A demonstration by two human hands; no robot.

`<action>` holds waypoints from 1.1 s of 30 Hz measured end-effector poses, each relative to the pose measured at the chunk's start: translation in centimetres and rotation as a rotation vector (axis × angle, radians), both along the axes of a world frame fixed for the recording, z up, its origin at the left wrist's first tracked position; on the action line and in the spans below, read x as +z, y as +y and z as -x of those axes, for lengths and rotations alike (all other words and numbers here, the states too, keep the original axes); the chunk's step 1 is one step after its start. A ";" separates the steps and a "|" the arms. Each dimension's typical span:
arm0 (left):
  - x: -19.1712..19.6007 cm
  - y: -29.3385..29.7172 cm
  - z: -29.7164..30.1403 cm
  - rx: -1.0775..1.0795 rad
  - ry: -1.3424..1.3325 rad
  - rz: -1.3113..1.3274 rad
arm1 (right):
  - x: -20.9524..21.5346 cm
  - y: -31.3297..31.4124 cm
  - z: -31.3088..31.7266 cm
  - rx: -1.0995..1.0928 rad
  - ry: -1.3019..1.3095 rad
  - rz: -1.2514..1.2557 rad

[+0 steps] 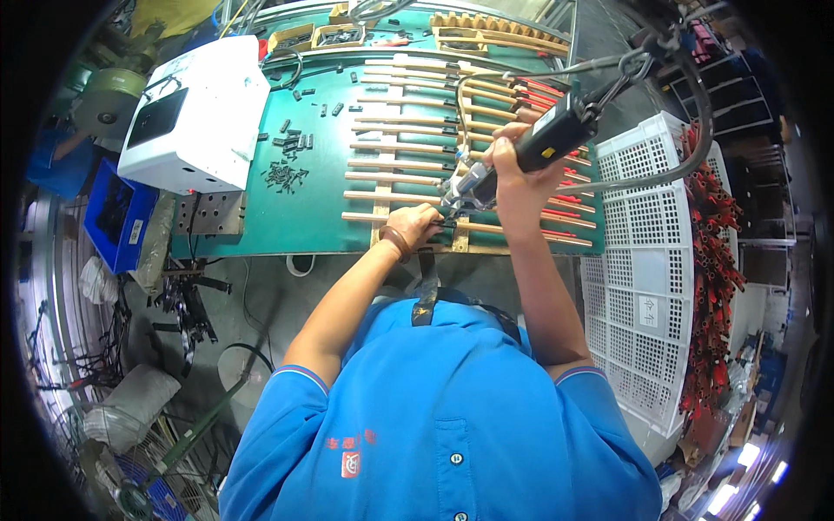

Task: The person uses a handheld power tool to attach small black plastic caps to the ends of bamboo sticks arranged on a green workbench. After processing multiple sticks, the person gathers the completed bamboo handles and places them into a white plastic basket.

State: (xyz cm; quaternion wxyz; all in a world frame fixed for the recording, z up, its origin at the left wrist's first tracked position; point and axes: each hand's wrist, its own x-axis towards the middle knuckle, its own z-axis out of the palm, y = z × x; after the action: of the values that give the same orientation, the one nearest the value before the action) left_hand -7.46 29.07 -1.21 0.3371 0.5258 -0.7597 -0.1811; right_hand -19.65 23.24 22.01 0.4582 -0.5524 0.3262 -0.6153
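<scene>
My right hand (521, 182) is wrapped round a black-bodied electric screwdriver (552, 135) with a silver nose. It hangs from a hook and tilts so that its tip points down and left. My left hand (412, 224) is closed, fingertips bent beside that tip at the near end of the row; what they pinch is hidden. Several copper-coloured tubes (391, 177) lie side by side across wooden rack strips (382, 204), with small black fittings along the middle and red ends at the right.
Loose black parts (285, 176) lie on the green tabletop (317, 217). A white machine (208, 113) stands at the left, near a blue bin (122, 213). At the right, a white perforated crate (643, 278) adjoins a pile of red-ended tubes (708, 286). A cable loops beside the screwdriver.
</scene>
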 end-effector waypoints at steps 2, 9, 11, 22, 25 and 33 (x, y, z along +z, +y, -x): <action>0.4 0.0 0.1 0.016 -0.016 -0.007 | -1.5 0.0 0.0 -0.043 0.045 -0.005; 1.2 0.2 -0.2 -0.013 -0.084 -0.105 | -2.9 1.3 -0.6 -0.132 -0.008 0.021; 0.6 0.2 -0.3 -0.020 -0.088 -0.089 | -2.8 1.5 -0.8 -0.146 -0.018 -0.021; 0.9 -0.1 -0.4 -0.016 -0.062 -0.110 | -3.4 1.1 -1.0 -0.192 0.074 0.046; 0.6 -0.1 -0.3 -0.014 -0.059 -0.113 | -3.6 1.3 -1.0 -0.187 0.060 0.018; 0.8 0.0 -0.5 -0.024 -0.067 -0.145 | -4.1 1.6 -1.2 -0.172 0.074 0.041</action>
State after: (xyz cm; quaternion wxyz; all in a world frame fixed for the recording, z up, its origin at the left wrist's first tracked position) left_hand -7.00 29.02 -0.39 0.2704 0.5456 -0.7617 -0.2216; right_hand -18.44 24.85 17.94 0.3797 -0.5540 0.3764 -0.6381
